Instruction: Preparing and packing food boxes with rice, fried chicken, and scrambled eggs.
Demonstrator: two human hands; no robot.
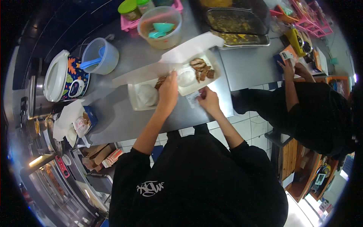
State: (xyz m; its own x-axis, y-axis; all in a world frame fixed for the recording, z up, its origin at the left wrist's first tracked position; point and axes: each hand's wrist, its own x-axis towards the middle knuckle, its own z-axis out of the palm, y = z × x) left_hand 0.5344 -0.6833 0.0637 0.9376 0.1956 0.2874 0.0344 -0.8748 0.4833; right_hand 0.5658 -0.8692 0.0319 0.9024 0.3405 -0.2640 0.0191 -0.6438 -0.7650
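Note:
Two open white takeaway boxes stand side by side at the counter's front edge. The right box (216,74) holds a mound of white rice (186,78) and sliced browned meat (202,70). In the left box (133,99) lies a wrapped-looking white mound (147,95) with browned meat partly covered by my hand. My left hand (169,91), fingers stretched out, rests where the boxes meet, against the right box's side. My right hand (209,100) pinches a small white printed slip (193,99) at the front of the right box.
Behind the boxes stand a clear tub (162,39) with teal scoops and a tub (107,62) with blue utensils. A patterned cooker (64,77) and another open box (81,123) are left. Metal trays (242,39) lie at the back. A co-worker (302,109) works at right.

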